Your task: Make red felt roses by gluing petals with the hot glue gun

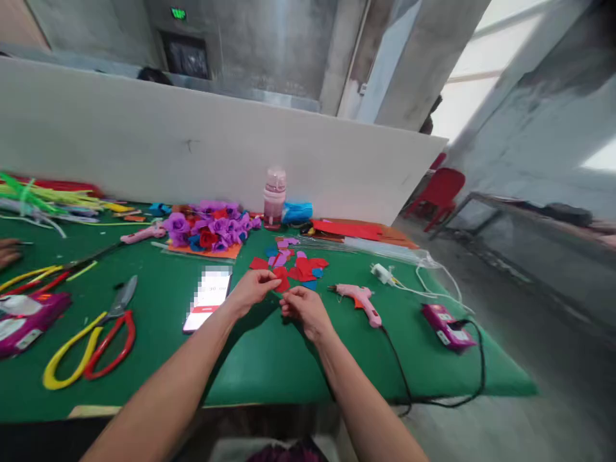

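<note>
Over the middle of the green table, my left hand pinches a red petal-like piece between thumb and fingers. Close on its right, my right hand has its fingers drawn together near a thin green stem below the red piece. Just beyond both hands lie loose red cutouts, with purple and blue ones among them. A pink glue gun rests to the right of my right hand. Left of my left hand is a phone with a lit screen.
Large scissors lie at the left, near a purple box and another person's hand. Paper flowers, a pink bottle and red sheets stand farther back. At right are a white plug, a corded purple box and cables.
</note>
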A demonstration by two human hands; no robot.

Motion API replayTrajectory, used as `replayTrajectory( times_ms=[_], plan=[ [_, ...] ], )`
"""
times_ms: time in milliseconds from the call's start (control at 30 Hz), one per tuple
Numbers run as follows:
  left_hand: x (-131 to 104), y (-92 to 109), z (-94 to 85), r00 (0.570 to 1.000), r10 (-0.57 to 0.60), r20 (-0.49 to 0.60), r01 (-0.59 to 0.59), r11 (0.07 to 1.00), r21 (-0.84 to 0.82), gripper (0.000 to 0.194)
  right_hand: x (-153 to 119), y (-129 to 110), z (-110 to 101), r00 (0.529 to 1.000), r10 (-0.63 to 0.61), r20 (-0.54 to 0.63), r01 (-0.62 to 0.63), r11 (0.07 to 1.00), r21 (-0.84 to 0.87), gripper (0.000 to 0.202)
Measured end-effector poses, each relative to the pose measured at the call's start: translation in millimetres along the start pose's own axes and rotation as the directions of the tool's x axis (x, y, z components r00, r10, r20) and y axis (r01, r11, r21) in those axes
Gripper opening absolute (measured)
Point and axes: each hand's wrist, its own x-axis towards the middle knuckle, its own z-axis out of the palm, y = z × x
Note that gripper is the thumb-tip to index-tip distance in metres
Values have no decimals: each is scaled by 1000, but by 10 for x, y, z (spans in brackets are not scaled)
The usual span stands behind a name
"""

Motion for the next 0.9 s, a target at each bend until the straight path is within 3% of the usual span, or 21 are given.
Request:
replayTrajectory(
  times_ms=[133, 267, 367, 500, 667, 900],
  plan=[
    [1, -26, -14, 1000, -18, -7, 18, 999, -51, 28, -23, 5, -66, 1000, 3, 15, -3, 1000, -11, 27],
    [-10, -9, -8, 994, -79, 72, 89, 986, -140, 29, -41, -19, -89, 997, -72, -23, 71, 996, -52, 31],
    [-28, 18, 2, 990, -91, 112, 109, 980, -168, 30, -28, 7, -65, 998, -50, 38, 54, 993, -102, 31],
    [-25, 16, -10, 993, -82, 86, 96, 980, -176, 30, -20, 54, -69, 997, -54, 52, 58, 996, -67, 28],
    [7, -24, -37, 997, -70, 21, 71, 993, -92, 26, -64, -8, -253, 977, -212, -30, 206, 970, -127, 24],
    [-27, 2, -46, 997, -72, 38, 66, 989, 134, 21, -274, -41, -519, 964, -259, -59, 214, 889, -406, 28]
  ],
)
